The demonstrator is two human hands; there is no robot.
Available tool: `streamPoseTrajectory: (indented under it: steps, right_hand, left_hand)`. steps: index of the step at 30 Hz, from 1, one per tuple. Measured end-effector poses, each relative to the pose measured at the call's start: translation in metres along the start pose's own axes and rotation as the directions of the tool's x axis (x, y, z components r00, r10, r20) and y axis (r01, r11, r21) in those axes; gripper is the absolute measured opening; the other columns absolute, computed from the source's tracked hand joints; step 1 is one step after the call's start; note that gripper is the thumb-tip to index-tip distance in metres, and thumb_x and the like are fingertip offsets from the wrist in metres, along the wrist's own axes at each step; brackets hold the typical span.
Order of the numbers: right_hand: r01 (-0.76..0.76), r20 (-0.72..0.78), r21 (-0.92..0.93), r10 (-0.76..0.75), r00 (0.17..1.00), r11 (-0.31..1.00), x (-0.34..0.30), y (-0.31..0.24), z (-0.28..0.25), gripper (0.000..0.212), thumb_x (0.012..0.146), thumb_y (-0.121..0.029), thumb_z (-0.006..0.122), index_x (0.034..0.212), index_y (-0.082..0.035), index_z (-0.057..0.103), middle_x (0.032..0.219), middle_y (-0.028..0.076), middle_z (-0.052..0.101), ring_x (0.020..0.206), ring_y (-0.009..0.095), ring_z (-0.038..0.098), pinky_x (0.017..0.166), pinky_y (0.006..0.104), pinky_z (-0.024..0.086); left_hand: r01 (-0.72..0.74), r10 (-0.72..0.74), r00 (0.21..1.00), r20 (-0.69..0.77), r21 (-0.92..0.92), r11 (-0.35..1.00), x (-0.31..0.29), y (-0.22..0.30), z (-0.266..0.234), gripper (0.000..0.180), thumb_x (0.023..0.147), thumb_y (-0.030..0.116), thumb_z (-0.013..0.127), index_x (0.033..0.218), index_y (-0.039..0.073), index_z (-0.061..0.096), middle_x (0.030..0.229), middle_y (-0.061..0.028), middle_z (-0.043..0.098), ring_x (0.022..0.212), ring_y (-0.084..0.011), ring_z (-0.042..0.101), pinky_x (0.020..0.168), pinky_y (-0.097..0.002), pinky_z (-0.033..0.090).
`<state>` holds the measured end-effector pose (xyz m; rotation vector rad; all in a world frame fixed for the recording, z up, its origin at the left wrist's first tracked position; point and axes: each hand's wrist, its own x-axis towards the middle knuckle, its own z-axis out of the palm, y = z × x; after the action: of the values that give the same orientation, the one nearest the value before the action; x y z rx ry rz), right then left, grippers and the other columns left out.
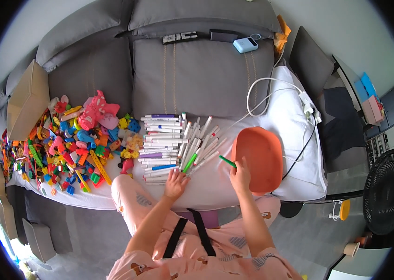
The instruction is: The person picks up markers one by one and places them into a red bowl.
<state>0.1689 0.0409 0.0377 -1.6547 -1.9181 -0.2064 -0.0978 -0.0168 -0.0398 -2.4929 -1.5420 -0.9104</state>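
Observation:
My right hand (240, 177) is closed on a green marker (227, 161), which points up and left beside the rim of an orange plastic bin (281, 161). My left hand (176, 185) rests at the near edge of a spread of white-barrelled markers (163, 138), its fingers apart. The fingertips lie by the end of a bright green marker (190, 162); whether they touch it is hard to tell. Some markers lie in a stacked row on the left, others fan out toward the bin. A blue marker (163, 167) lies among them.
A heap of colourful toys and blocks (73, 149) covers the left of the white sheet, beside a beige box (28, 100). White cables (253, 93) and a power strip (308, 102) run behind the bin. A blue power bank (245, 45) sits on the grey sofa. A black fan (386, 191) stands right.

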Motion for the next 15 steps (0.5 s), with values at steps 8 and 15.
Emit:
streamPoseTrajectory:
  steps: [8, 15]
  right_hand:
    - [-0.030, 0.428, 0.011, 0.023, 0.903, 0.999, -0.026, -0.051, -0.025, 0.013, 0.073, -0.015, 0.065, 0.083, -0.008, 0.062, 0.074, 0.011, 0.064, 0.066, 0.032, 0.063, 0.059, 0.0427, 0.050]
    - [-0.104, 0.377, 0.286, -0.012, 0.926, 0.953, -0.054, -0.085, -0.031, 0.017, 0.077, -0.016, 0.066, 0.091, -0.006, 0.066, 0.078, 0.012, 0.065, 0.069, 0.032, 0.063, 0.058, 0.0405, 0.049]
  left_hand:
    - [0.170, -0.171, 0.982, -0.076, -0.025, 0.985, -0.023, 0.019, -0.005, 0.018, 0.080, 0.011, 0.059, 0.098, 0.012, 0.062, 0.101, -0.0085, 0.056, 0.102, -0.0290, 0.052, 0.100, -0.0522, 0.035]
    - [0.299, -0.312, 0.948, -0.071, -0.148, 0.943, -0.030, 0.022, -0.023, 0.023, 0.078, 0.009, 0.063, 0.101, 0.011, 0.061, 0.098, -0.0111, 0.057, 0.098, -0.0303, 0.053, 0.094, -0.0479, 0.038]
